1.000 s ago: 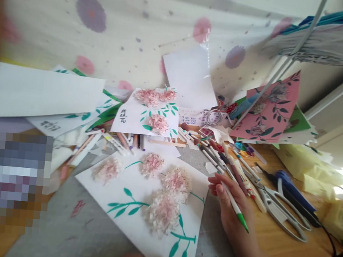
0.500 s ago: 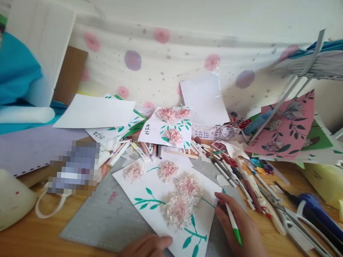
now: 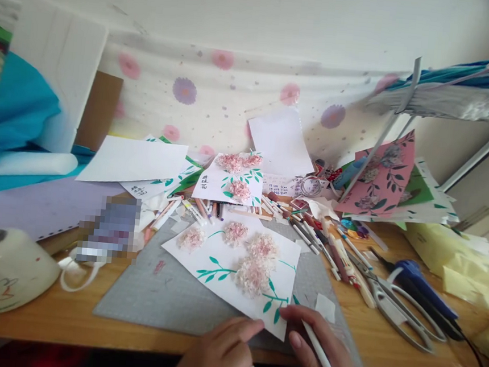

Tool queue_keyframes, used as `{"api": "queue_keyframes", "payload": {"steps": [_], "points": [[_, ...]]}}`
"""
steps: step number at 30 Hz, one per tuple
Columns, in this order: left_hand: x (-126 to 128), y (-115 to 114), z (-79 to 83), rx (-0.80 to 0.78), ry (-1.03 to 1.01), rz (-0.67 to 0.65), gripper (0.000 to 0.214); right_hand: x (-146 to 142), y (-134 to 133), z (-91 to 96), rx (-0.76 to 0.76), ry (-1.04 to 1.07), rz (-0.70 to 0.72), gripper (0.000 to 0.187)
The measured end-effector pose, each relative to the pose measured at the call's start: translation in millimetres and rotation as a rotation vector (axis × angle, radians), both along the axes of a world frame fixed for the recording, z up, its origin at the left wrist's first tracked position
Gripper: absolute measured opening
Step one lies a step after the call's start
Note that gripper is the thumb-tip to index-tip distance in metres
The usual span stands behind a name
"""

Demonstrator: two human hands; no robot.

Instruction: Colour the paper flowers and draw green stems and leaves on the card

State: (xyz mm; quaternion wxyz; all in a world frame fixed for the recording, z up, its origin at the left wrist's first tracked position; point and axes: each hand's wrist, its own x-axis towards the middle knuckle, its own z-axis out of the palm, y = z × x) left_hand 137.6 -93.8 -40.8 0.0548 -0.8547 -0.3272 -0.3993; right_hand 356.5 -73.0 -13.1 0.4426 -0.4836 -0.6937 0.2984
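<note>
A white card [image 3: 225, 259] with pink tissue flowers and painted green leaves lies on a grey cutting mat [image 3: 166, 291]. My left hand [image 3: 223, 356] rests at the table's front edge, its fingertips touching the card's near corner. My right hand [image 3: 319, 353] sits just right of that corner and holds a white pen with a green tip [image 3: 323, 364]. Its thumb touches the card's edge.
A second flower card [image 3: 230, 182], loose pens [image 3: 309, 229], scissors [image 3: 392, 305] and a blue-handled tool [image 3: 424, 285] crowd the wooden table. A cream jar [image 3: 1, 271] stands at the left. Pink floral paper [image 3: 382, 175] leans at the back right.
The view has tilted down and back. Both hands have drawn toward the front edge, with the right hand moving from the card's right side to its near corner.
</note>
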Motion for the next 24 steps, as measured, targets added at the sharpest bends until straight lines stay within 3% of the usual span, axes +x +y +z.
{"api": "queue_keyframes", "payload": {"steps": [5, 8, 11, 15, 19, 24], "points": [[-8, -11, 23.0, -0.055, -0.066, -0.02, 0.033, 20, -3, 8.3, -0.03, -0.006, -0.085, 0.02], [-30, -18, 43.4, -0.165, -0.118, 0.072, 0.022, 56, -1, 7.9, -0.013, -0.029, -0.139, 0.019], [-51, -21, 52.8, -0.264, -0.076, 0.185, 0.012, 92, 2, 7.3, -0.015, -0.01, -0.183, 0.017], [-63, -15, 46.3, -0.283, 0.043, 0.268, 0.021, 117, 5, 21.7, 0.103, -0.06, -0.268, 0.017], [-63, -5, 37.9, -0.265, 0.147, 0.26, 0.027, 110, 17, 48.3, 0.193, -0.161, -0.32, 0.013], [-65, -4, 35.6, -0.181, 0.272, 0.219, 0.014, 94, 67, 63.7, 0.248, -0.131, -0.265, 0.012]]}}
